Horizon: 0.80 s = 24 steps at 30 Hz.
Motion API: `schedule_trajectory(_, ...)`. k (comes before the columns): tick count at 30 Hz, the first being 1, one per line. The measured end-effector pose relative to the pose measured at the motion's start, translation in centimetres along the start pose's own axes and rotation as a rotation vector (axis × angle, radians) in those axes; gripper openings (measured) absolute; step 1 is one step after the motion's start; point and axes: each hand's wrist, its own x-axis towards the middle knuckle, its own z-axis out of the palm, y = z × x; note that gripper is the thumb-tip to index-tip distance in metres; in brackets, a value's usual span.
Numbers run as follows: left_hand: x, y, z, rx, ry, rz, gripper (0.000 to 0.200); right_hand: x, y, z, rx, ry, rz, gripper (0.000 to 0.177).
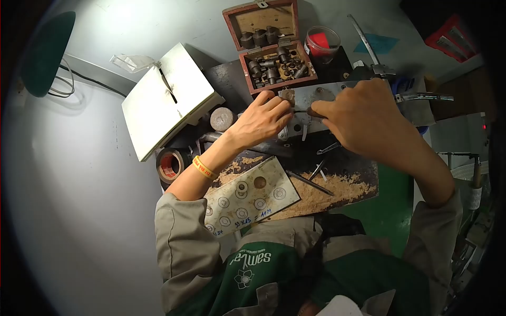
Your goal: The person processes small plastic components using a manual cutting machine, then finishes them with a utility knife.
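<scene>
Both hands, left (266,118) and right (350,118), meet over a metal plate (321,94) on a cluttered surface (356,181), fingers bent close; what each grips cannot be made out. Just beyond the left hand sits an open wooden box (276,66) of metal parts.

- Green shade (48,55): was at ten o'clock.
- Roll of tape (184,161): lay at nine o'clock.
- Clear jar (331,51), red within: stood at one o'clock.
</scene>
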Motion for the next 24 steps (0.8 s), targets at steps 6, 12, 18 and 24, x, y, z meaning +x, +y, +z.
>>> schedule_trajectory(6, 0.6, -0.2, -0.5, -0.038, -0.026, -0.057, 0.022, 2.2, -0.3, 0.6, 0.062, 0.194, -0.247, 0.012)
schedule_trajectory(12, 0.6, -0.2, 0.4, -0.074, -0.014, -0.131, 0.024, 1.5, 0.7, 0.0, -0.006, -0.034, 0.041, 0.01)
schedule_trajectory(18, 1.0, -0.2, -1.1, -0.19, 0.083, -0.209, 0.022, 0.4, 1.7, -1.3, 0.028, 0.05, 0.086, 0.013)
schedule_trajectory(24, 0.5, 0.0, -0.7, -0.036, 0.052, -0.093, 0.022, 0.1, 1.1, -0.7, -0.034, -0.01, 0.006, 0.011)
